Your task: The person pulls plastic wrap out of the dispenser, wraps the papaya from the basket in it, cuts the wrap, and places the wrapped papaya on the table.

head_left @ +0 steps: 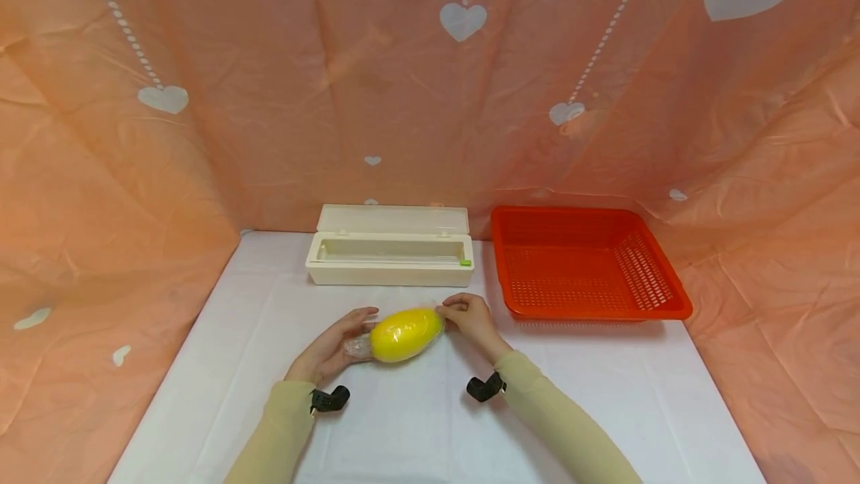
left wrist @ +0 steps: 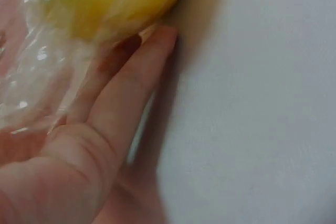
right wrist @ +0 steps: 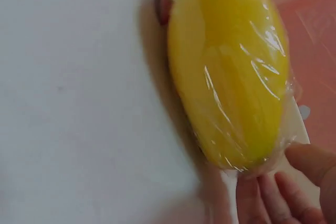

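Observation:
A yellow oval fruit (head_left: 405, 334), which looks like a melon, lies at a slant between the two hands, wrapped in clear cling film. At its left end a loose, crumpled tail of film (head_left: 358, 348) sticks out. Around that tail my left hand (head_left: 331, 346) is spread, its straight fingers (left wrist: 126, 85) reaching along the fruit's underside in the left wrist view. My right hand (head_left: 473, 323) pinches the film at the other end with thumb and fingers. In the right wrist view the film over the fruit (right wrist: 228, 77) is tight and shiny, with creases.
Behind the hands stands a long cream cling film box (head_left: 390, 275), its lid (head_left: 393, 220) raised and a small green piece (head_left: 466, 263) at its right front edge. To the right is a red-orange slotted basket (head_left: 591, 314). A pink curtain with hearts (head_left: 403, 95) surrounds the white-covered table (head_left: 403, 439).

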Demonstrator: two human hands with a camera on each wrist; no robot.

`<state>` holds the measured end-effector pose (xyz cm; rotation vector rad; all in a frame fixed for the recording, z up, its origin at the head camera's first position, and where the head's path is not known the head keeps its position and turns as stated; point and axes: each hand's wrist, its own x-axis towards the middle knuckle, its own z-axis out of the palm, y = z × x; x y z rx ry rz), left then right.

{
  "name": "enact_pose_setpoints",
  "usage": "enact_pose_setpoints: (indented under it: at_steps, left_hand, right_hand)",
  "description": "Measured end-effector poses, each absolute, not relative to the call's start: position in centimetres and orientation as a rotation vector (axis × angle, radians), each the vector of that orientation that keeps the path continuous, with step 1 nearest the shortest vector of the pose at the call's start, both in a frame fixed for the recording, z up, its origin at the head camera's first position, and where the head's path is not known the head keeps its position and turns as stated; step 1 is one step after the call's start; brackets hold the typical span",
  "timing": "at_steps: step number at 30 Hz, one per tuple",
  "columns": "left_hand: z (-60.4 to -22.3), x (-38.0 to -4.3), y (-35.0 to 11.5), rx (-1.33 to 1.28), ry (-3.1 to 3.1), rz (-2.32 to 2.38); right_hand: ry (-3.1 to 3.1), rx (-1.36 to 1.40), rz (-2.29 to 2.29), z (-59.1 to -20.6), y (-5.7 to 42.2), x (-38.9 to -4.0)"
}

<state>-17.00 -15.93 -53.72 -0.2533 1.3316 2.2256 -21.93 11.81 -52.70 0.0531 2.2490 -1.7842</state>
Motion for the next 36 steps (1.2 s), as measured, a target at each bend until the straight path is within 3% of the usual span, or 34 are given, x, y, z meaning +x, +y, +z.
enact_pose_setpoints:
  at_steps: [11,20,36]
  left_hand:
    - [-53.5,-17.4,-15.6,-0.215,1.483,2.052]
    - [-53.4,-17.8,-15.2,-0.181,1.597,1.973]
    - [-53.6,-18.8,-12.9,-0.225,1.61,2.0]
  right_hand:
    - [2.203,-0.053,-1.871,-52.9,11.3,-23.3]
    - [2.051,0.17,-1.82,-52.9,10.8,-22.0]
    - [1.692,-0.102,-1.972,-52.6,11.2,-22.0]
